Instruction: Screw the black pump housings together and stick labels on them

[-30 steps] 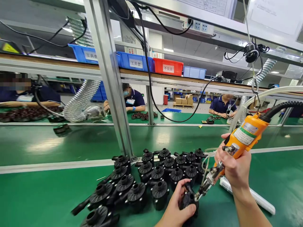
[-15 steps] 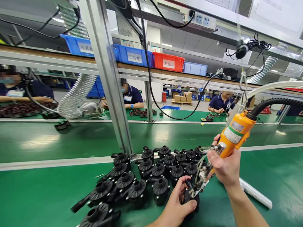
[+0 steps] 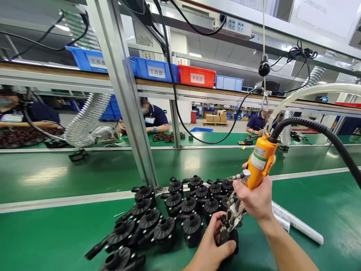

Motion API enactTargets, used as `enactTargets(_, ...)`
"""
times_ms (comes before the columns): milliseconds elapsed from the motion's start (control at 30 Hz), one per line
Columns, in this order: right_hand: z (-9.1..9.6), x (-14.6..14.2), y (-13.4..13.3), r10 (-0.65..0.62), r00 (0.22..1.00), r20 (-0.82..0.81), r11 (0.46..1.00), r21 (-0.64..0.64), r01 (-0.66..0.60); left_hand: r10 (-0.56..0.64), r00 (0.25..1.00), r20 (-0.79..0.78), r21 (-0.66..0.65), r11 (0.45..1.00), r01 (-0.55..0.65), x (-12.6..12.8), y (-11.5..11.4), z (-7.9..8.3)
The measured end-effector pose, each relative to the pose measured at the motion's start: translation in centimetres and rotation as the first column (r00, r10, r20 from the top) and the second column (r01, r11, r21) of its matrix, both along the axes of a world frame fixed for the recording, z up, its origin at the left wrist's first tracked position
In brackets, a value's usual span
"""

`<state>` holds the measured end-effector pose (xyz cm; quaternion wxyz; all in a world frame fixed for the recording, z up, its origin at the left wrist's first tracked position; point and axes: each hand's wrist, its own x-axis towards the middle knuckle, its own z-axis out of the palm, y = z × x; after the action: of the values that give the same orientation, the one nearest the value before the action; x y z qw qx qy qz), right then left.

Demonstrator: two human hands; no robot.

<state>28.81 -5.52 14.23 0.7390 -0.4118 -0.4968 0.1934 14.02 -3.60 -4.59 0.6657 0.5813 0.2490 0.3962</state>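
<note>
L hand [image 3: 213, 241] has a black housing [image 3: 229, 235] in its grip, low down at the green surface [image 3: 324, 199], thumb on the near side, fingers curled round the far side. R hand [image 3: 258, 199] is wrapped round an orange power tool [image 3: 257, 160], tilted, w/ its metal nose [image 3: 235, 214] pointing down at the top of that housing; can't tell from here if the tip is seated in anything. A thick black cable [image 3: 318, 126] runs off the tool's upper end to the R; a metal hook [image 3: 265, 101] hangs above the tool on a line w/ a black ball [image 3: 264, 67].

Other black housings [image 3: 164, 229] stand in rough rows L of & beyond the hands, some w/ spouts, shiny screw heads round the rims. Small metal pin [image 3: 119, 214] lies near their L edge. Clear plastic rolls [image 3: 299, 223] lie R of the R forearm, partly behind it.

Further back: metal post [image 3: 126, 101], plus a shelf [image 3: 158, 89] w/ blue bins [image 3: 156, 70] & a red bin [image 3: 197, 76] btwn two of them. Across the way, co-workers [image 3: 158, 114] in dark tops sit at a second green surface [image 3: 203, 141].
</note>
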Motion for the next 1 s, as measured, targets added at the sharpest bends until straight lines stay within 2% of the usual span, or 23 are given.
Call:
enactTargets(100,0.7,1.8,-0.5,-0.089,0.995,-0.034,0.995,0.038,0.09,0.033,0.998,0.046,0.042,0.999,-0.035,-0.1,-0.4,-1.0)
enactTargets(200,1.0,4.0,-1.4,-0.193,0.978,-0.081,0.979,0.056,0.197,-0.007,0.986,0.168,0.005,1.0,0.006,0.0,-0.8,-1.6)
enactTargets(267,0.9,5.1,-1.9,-0.214,0.973,-0.087,0.975,0.045,0.218,0.007,0.983,0.186,-0.016,1.0,-0.004,0.2,-0.9,-1.6)
enactTargets(367,0.4,5.6,-2.1,-0.149,0.984,-0.097,0.988,0.036,0.153,0.161,0.984,0.08,0.027,0.986,-0.164,0.1,-0.6,-1.1)
enactTargets(433,0.1,5.4,-1.9,-0.07,0.99,-0.122,0.995,0.058,0.078,0.215,0.977,0.002,0.054,0.975,-0.215,0.0,-0.2,-0.9)
enactTargets(533,-0.1,5.0,-1.5,0.004,0.989,-0.145,0.994,0.107,0.012,0.183,0.981,-0.07,0.067,0.982,-0.178,-0.3,0.4,-1.1)
enactTargets(700,-0.2,5.1,-1.3,0.015,0.99,-0.142,0.993,0.114,0.002,0.189,0.976,-0.108,0.088,0.98,-0.18,-0.5,0.6,-1.7)
enactTargets(1000,-0.5,5.0,-1.8,0.034,0.989,-0.145,0.994,0.109,-0.018,0.141,0.983,-0.12,0.06,0.989,-0.135,-0.8,0.3,-0.6)
